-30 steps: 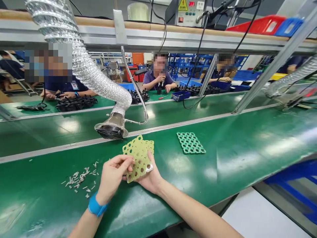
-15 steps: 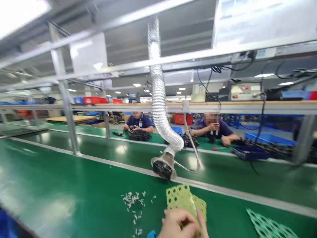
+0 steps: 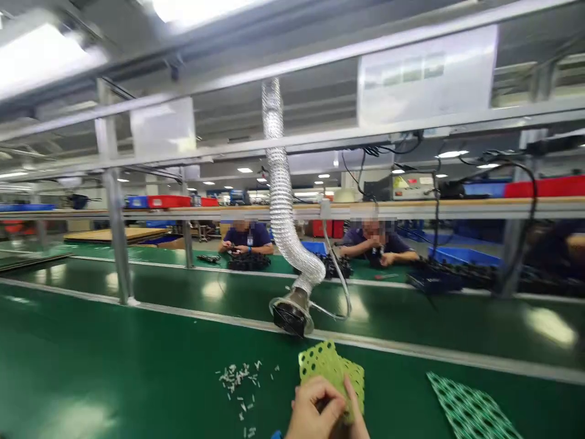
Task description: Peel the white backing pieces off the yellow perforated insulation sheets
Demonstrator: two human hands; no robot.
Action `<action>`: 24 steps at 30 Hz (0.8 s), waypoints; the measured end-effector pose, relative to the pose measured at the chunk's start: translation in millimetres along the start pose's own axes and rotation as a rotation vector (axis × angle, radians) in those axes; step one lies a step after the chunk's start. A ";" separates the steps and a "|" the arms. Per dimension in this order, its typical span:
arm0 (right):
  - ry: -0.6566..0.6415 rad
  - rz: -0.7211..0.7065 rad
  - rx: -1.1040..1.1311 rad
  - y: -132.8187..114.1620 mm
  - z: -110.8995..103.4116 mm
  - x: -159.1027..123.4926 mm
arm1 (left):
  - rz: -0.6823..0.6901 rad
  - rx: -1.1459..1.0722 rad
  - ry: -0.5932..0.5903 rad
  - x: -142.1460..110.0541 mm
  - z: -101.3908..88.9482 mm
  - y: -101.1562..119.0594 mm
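My left hand [image 3: 315, 410] is curled closed against the yellow-green perforated board [image 3: 331, 366], low centre, my right fingers [image 3: 354, 407] gripping its edge; small white pieces [image 3: 237, 381] lie just left on the green conveyor belt [image 3: 114, 353]; a green perforated board [image 3: 470, 411] sits lower right; a fume extractor hood [image 3: 290, 314] hangs beyond; one co-worker [image 3: 247, 239] and another [image 3: 377, 241] sit farther off.

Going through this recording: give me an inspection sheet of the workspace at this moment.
Surface: green conveyor bench.
Job's things: yellow-green perforated board, held in both hands; green perforated board lies to its right.
Clutter: small white parts scattered left of the held board.
Hands: left hand curled over the board; right hand mostly hidden, thumb at the board's edge.
Cables: black cables hang from the overhead rail.
Surroundings: flexible aluminium duct ending in an extraction hood; two co-workers across the line.
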State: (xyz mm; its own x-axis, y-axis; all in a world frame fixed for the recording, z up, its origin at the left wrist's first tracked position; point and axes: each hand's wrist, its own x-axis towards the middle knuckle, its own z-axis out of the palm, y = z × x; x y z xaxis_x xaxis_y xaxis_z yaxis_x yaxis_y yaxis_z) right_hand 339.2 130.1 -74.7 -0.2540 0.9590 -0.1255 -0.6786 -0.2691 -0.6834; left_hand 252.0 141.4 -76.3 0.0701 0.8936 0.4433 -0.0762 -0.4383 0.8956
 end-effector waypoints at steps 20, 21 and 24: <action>0.155 0.107 0.043 0.5 3.1 -8.9 | -0.169 -0.025 -0.101 -9.9 -4.6 21.0; 0.157 0.110 0.037 0.9 2.9 -8.8 | -0.168 -0.029 -0.090 -9.8 -3.8 21.0; 0.189 0.100 0.026 2.9 2.4 -8.3 | -0.157 -0.028 -0.069 -9.8 -2.7 20.0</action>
State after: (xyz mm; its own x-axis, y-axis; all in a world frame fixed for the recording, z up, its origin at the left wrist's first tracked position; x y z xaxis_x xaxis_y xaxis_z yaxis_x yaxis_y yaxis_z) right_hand 337.7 121.1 -73.9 -0.1886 0.9262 -0.3265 -0.6748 -0.3638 -0.6421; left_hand 247.0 124.1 -62.8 0.1513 0.9419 0.3000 -0.0862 -0.2897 0.9532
